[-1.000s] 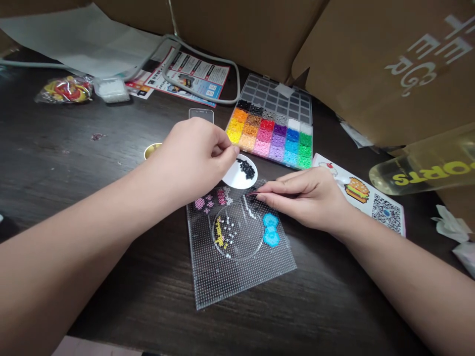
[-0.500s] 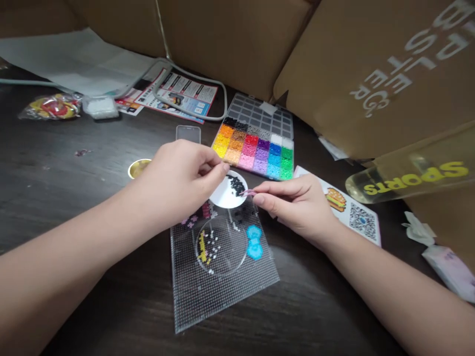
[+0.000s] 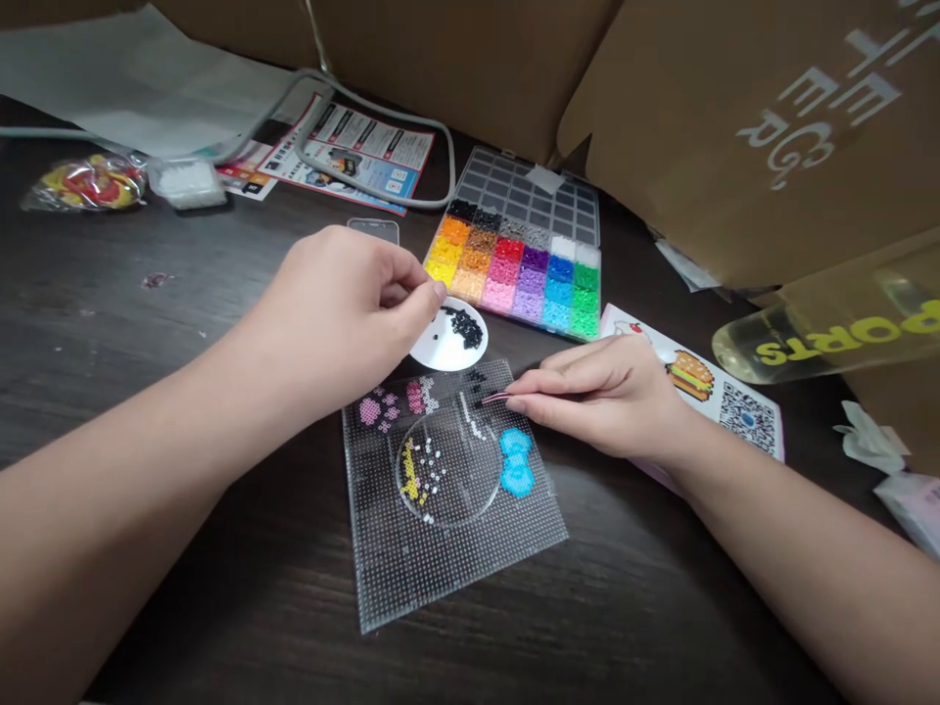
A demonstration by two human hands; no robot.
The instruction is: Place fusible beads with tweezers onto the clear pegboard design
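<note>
My left hand point(image 3: 342, 308) is closed, thumb and fingers pinched at the upper left rim of a small white dish point(image 3: 430, 351). Black beads point(image 3: 466, 329) lie heaped on the dish's right side. My right hand point(image 3: 606, 397) grips pink tweezers point(image 3: 497, 398), their tips over the upper right of a clear pegboard point(image 3: 447, 578), by some black beads point(image 3: 477, 377) there. On the board are a blue bow point(image 3: 516, 463), a pink paw print point(image 3: 371, 409) and a short white bead line point(image 3: 470, 416). A clear round dish point(image 3: 481, 509) on the board contains yellow and white beads.
Behind the white dish lies an open bead box point(image 3: 514, 274) with many colours. A pattern card point(image 3: 745, 392) is partly under my right hand. A cable point(image 3: 447, 162), a leaflet point(image 3: 367, 162) and a bagged bundle point(image 3: 92, 184) lie farther back; cardboard point(image 3: 455, 69) stands behind.
The tweezers have moved from the black beads in the white dish to over the pegboard's upper right. My left hand stays at the dish's rim. The camera view has shifted slightly.
</note>
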